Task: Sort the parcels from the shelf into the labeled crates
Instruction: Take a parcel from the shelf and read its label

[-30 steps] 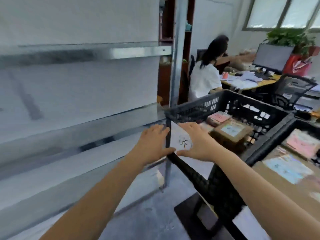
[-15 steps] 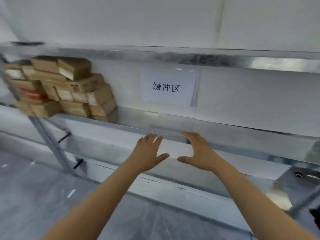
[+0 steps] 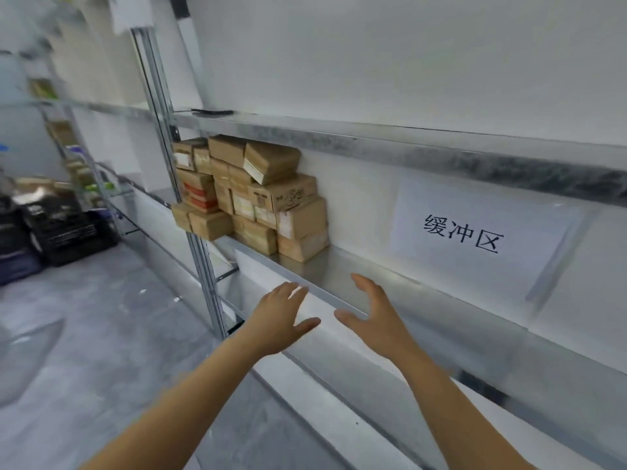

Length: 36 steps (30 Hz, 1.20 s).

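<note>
Closest to me, both bare forearms reach up and forward toward the metal shelf [image 3: 339, 283]. My left hand [image 3: 278, 320] is spread flat, palm down, fingers wide and holding nothing, hovering at the shelf's front edge. My right hand [image 3: 373, 317] sits just beside it, fingers curved wide apart and thumb out, also empty, over the bare shelf surface. The two thumbs point at each other with a small gap between them.

Further along the same shelf level, to the left, the parcels [image 3: 251, 195] stand in a tight stack of brown cardboard boxes, several layers high, pushed against the white wall and next to the upright post [image 3: 190, 212]. They are well apart from both hands. A white paper sign [image 3: 475, 228] with black characters is fixed on the wall to the right. Far off on the grey floor at left sit dark crates [image 3: 64, 228], blurred.
</note>
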Motion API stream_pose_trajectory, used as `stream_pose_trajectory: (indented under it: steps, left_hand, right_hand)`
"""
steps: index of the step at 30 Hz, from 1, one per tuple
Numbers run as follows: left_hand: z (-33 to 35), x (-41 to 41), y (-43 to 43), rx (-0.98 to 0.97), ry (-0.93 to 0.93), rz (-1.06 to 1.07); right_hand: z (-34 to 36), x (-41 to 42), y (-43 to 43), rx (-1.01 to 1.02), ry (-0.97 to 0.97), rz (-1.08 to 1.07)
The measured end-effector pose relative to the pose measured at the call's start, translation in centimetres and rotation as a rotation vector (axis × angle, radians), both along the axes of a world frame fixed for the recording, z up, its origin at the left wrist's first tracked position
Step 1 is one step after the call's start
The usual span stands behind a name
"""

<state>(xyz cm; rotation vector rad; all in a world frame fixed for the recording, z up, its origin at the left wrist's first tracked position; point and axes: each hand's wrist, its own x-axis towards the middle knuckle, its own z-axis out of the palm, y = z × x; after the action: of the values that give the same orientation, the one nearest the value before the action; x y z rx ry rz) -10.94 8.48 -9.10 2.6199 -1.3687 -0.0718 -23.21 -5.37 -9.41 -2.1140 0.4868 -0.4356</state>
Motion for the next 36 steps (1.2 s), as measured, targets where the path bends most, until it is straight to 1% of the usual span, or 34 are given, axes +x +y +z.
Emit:
stream_pose_trajectory:
  steps: [5, 8, 15, 18, 21, 24, 29, 32, 36]
  left_hand:
    - [2.2, 5.3, -2.9, -0.077, -0.039, 0.093]
    - [2.8, 7.8, -3.9, -0.099, -0.044, 0.157]
    - [3.1, 14.1, -5.1, -0.206, 0.029, 0.254]
    - [3.5, 18.3, -5.9, -0.312, 0.090, 0.271]
    - [4.4, 22.6, -6.6, -0.420, 0.152, 0.270]
    - [5.9, 27.3, -7.1, -0.502, 0.134, 0.257]
    - [9.2, 34.3, -8.4, -0.645, 0.132, 0.252]
    - [10.0, 37.4, -9.8, -0.663, 0.118, 0.172]
    - [9.9, 39.7, -11.1, -0.673, 0.215, 0.088]
  right_hand:
    - [1.8, 6.4, -4.4, -0.009, -0.105, 0.041]
    - [2.5, 10.2, -5.5, -0.050, -0.111, 0.091]
    - [3.0, 17.6, -6.3, -0.003, -0.098, 0.143]
    - [3.6, 20.9, -6.7, -0.027, -0.123, 0.095]
    - [4.3, 24.6, -6.9, 0.002, -0.163, 0.006]
    - [5.4, 28.4, -6.4, 0.042, -0.170, -0.062]
    - [7.9, 34.8, -6.0, 0.031, -0.197, -0.158]
    - [8.8, 37.6, -5.9, 0.007, -0.196, -0.216]
    - [9.0, 40.3, -5.4, 0.010, -0.158, -0.269]
